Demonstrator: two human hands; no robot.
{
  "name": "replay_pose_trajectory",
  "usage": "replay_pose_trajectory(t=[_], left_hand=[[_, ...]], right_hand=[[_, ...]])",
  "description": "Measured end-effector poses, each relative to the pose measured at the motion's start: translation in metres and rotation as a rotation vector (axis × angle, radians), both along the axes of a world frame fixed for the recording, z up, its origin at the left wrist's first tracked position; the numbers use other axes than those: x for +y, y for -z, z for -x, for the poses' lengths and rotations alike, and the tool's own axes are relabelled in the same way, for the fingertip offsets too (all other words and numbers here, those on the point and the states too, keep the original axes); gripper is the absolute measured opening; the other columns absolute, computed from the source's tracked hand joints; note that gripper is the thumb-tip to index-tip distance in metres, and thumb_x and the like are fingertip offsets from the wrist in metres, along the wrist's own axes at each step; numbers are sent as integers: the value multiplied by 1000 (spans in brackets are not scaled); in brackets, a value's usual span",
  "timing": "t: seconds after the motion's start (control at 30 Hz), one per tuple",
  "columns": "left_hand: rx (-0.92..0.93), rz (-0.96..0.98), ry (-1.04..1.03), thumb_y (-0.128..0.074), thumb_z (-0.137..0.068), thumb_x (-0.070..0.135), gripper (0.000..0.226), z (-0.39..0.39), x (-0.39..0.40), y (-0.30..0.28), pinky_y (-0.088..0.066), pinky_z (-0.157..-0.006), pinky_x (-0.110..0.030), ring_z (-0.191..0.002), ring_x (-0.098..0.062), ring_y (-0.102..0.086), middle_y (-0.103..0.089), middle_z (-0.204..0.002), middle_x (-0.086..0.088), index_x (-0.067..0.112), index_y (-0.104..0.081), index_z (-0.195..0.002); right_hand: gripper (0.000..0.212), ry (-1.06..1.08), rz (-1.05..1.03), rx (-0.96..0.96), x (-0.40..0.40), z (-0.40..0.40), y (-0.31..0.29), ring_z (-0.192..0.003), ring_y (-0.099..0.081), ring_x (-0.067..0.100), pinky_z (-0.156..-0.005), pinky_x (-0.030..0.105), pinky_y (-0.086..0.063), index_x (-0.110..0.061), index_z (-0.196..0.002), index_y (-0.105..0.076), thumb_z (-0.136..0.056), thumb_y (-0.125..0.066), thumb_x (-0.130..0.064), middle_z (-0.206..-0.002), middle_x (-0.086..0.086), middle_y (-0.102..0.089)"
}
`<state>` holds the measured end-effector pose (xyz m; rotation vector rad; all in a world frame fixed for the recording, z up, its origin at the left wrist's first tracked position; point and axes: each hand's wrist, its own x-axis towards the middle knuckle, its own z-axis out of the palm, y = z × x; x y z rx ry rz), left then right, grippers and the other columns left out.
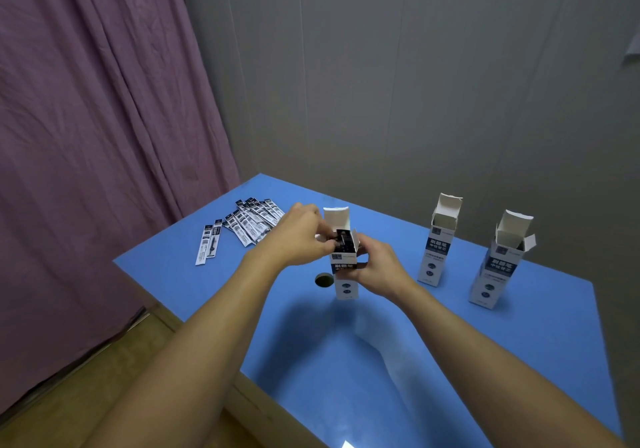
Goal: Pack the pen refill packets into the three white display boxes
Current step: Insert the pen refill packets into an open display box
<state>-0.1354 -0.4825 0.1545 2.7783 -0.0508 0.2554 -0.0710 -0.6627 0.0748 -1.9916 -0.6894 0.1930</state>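
Observation:
Three tall white display boxes stand upright on the blue table [450, 343] with their top flaps open. My right hand [375, 271] grips the left box [344, 286] around its middle. My left hand [299, 236] pinches dark refill packets [343, 240] at that box's open mouth, their tops still showing. The middle box [438, 253] and the right box [495, 271] stand apart to the right, untouched. A fan of several loose refill packets [251, 221] lies flat at the table's far left, with two more packets [207, 243] a little nearer the left edge.
A round hole [323, 279] in the tabletop lies just left of the held box. A purple curtain [97, 136] hangs at the left and a grey wall [415, 84] stands behind the table. Wooden floor [104, 378] shows below the table's left edge.

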Motion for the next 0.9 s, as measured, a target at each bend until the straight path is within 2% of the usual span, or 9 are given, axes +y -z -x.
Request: replay_pose_trajectory(t=[0.1,0.17,0.27,0.33,0.4,0.47,0.57,0.73,0.9], left_hand=[[-98,107,-18,-72,-85,38,12,1,2,-4,-40,-79,-26,-90,-11,-44,-59,-94,7,30,-75,-94],[-93,110,-6,-73,-86,37,9,0,4,-4,-35,-76,-23,-90,-9,-42,-58,-94,9,31,-74,-93],[-20,78,6,-67,-91,36,15,-2,4,0,-38,-85,-28,-98,-14,-39,-55,-101,6,25,-76,-97],[18,43,-12,-63,-93,35,23,-4,2,3,-45,-87,-37,-97,-18,-42,-55,-97,3,17,-76,-86],[21,35,-56,-62,-93,34,33,-6,-1,7,-51,-78,-46,-88,-22,-51,-56,-89,0,13,-71,-70],[-2,82,-105,-64,-91,37,40,-7,-1,6,-53,-65,-45,-70,-24,-55,-58,-74,-1,17,-65,-56],[-22,150,-109,-63,-91,44,44,-5,0,3,-36,-52,-37,-50,-21,-39,-41,-45,4,33,-58,-48],[-41,134,-70,-56,-92,46,34,-3,-2,1,-53,-62,-46,-57,-15,-56,-59,-54,4,26,-65,-67],[-42,124,-87,-54,-92,38,20,-2,-6,-1,-58,-61,-41,-59,-7,-66,-67,-56,8,28,-72,-96]], right_hand=[[39,2,-10,-6,-1,-2,-4,-97,-64,6,-78,25,-58,-23,-108,-66,-74,-82,-11,-96,-8,-69],[39,-1,-7,-12,-1,-3,-5,-97,-64,6,-80,29,-59,-23,-107,-66,-74,-82,-12,-96,-8,-69],[38,-5,-11,-16,2,-4,-4,-96,-64,7,-82,35,-60,-23,-106,-66,-73,-82,-12,-95,-8,-69],[38,-5,-5,-27,4,-3,-3,-95,-64,7,-81,36,-60,-24,-105,-65,-72,-82,-13,-94,-9,-69],[37,-13,19,-36,6,-2,-2,-95,-65,6,-81,36,-60,-25,-104,-65,-72,-82,-16,-95,-10,-69],[37,-19,13,-30,7,-1,-3,-96,-65,6,-82,36,-61,-24,-106,-65,-73,-81,-16,-96,-9,-69],[37,-16,-30,-28,6,-2,-6,-99,-65,9,-83,34,-61,-21,-108,-65,-75,-80,-11,-97,-7,-69],[37,-27,-44,-49,3,-7,-8,-97,-65,8,-81,34,-61,-20,-108,-65,-76,-80,-10,-95,-8,-69],[42,-36,-33,-56,3,-10,-6,-97,-64,7,-81,33,-61,-24,-112,-65,-76,-80,-12,-97,-9,-69]])
